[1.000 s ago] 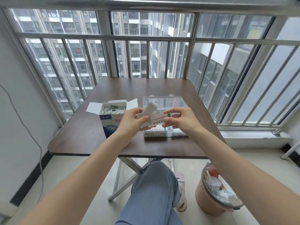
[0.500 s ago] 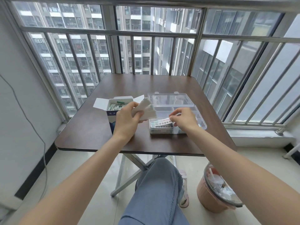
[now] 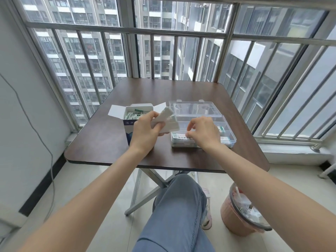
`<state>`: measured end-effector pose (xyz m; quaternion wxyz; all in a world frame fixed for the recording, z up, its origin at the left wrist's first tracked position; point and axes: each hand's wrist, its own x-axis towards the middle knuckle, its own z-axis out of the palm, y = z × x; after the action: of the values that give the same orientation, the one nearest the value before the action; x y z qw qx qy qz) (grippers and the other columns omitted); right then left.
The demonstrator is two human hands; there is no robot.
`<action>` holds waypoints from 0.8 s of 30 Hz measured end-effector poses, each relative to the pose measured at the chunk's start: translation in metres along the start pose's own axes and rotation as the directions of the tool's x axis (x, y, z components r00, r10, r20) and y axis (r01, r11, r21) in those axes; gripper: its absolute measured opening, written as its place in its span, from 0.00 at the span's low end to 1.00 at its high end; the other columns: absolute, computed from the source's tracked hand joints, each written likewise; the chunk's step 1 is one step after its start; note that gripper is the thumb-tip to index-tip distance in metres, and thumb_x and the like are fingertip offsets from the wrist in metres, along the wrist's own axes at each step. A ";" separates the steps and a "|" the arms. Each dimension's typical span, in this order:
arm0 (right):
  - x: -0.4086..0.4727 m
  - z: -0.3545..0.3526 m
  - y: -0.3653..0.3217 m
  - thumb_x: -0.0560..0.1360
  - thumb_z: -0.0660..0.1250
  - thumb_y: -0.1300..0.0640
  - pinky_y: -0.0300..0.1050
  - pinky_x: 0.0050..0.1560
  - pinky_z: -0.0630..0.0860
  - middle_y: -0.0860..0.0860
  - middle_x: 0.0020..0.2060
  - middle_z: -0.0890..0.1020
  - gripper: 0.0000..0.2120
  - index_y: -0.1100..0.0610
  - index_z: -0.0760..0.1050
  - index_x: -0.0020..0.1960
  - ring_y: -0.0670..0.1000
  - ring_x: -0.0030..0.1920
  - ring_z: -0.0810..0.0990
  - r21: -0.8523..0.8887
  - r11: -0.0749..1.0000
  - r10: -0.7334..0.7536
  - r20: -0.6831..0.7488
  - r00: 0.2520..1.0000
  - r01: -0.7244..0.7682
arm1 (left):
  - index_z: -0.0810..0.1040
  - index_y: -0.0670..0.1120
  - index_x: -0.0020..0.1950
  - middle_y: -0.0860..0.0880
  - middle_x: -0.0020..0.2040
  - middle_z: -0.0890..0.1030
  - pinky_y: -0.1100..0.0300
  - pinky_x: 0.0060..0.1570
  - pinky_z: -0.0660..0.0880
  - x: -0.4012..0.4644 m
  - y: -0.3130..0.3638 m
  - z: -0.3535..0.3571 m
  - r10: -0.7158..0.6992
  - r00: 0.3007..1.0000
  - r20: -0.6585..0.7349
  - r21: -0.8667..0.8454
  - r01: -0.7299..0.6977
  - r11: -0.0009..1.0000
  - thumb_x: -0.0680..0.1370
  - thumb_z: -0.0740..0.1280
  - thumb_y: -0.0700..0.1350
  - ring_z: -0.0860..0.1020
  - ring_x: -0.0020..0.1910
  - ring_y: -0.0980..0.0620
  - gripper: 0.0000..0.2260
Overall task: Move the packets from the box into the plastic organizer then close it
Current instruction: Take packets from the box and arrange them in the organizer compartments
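A blue and white cardboard box (image 3: 138,110) stands open on the brown table (image 3: 101,135), with several packets inside. To its right lies the clear plastic organizer (image 3: 228,136), its lid (image 3: 192,108) folded back. My left hand (image 3: 145,130) grips a small stack of white packets (image 3: 166,119) between the box and the organizer. My right hand (image 3: 202,131) reaches down into the organizer's front compartment, fingertips pinching a white packet with green print (image 3: 179,136) that lies there. More packets show at the organizer's right side (image 3: 222,129).
A window with metal bars (image 3: 174,57) runs behind and to the right of the table. My crossed leg in jeans (image 3: 178,211) is under the table's front edge. A pink bin (image 3: 241,213) with rubbish stands on the floor at the right. A cable (image 3: 45,146) hangs on the left wall.
My right hand has drawn one packet off the stack and lowered it into the organizer's front compartment. My left hand has stayed beside the box with the remaining packets.
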<state>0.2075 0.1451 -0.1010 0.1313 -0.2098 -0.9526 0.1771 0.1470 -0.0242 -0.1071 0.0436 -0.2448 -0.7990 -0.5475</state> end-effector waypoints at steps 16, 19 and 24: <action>0.011 0.009 -0.012 0.68 0.73 0.61 0.48 0.50 0.78 0.52 0.38 0.79 0.05 0.54 0.79 0.38 0.55 0.45 0.80 0.140 0.990 -0.053 0.235 0.971 0.021 | 0.78 0.45 0.45 0.46 0.44 0.81 0.44 0.47 0.79 0.002 -0.003 0.001 -0.009 1.000 -0.006 -0.026 0.009 1.000 0.74 0.69 0.39 0.79 0.48 0.44 0.02; 0.014 0.009 -0.016 0.67 0.73 0.62 0.50 0.49 0.79 0.55 0.41 0.81 0.07 0.54 0.77 0.35 0.56 0.45 0.80 0.117 0.993 -0.005 0.279 0.960 -0.029 | 0.78 0.43 0.46 0.44 0.45 0.81 0.47 0.44 0.81 0.000 0.000 0.000 -0.016 1.000 0.003 -0.045 0.016 0.999 0.75 0.69 0.38 0.79 0.49 0.43 0.02; 0.013 0.001 -0.018 0.69 0.72 0.63 0.39 0.39 0.75 0.54 0.38 0.81 0.06 0.56 0.78 0.36 0.50 0.37 0.77 0.169 0.984 -0.006 0.330 0.944 -0.053 | 0.77 0.44 0.45 0.43 0.47 0.81 0.50 0.42 0.82 -0.003 0.004 -0.003 -0.021 1.000 0.022 -0.075 0.023 0.997 0.75 0.68 0.37 0.80 0.49 0.44 0.03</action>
<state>0.1893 0.1359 -0.0922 -0.0137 -0.1763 -0.9391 0.2947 0.1505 -0.0263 -0.1035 0.0200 -0.2432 -0.7808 -0.5751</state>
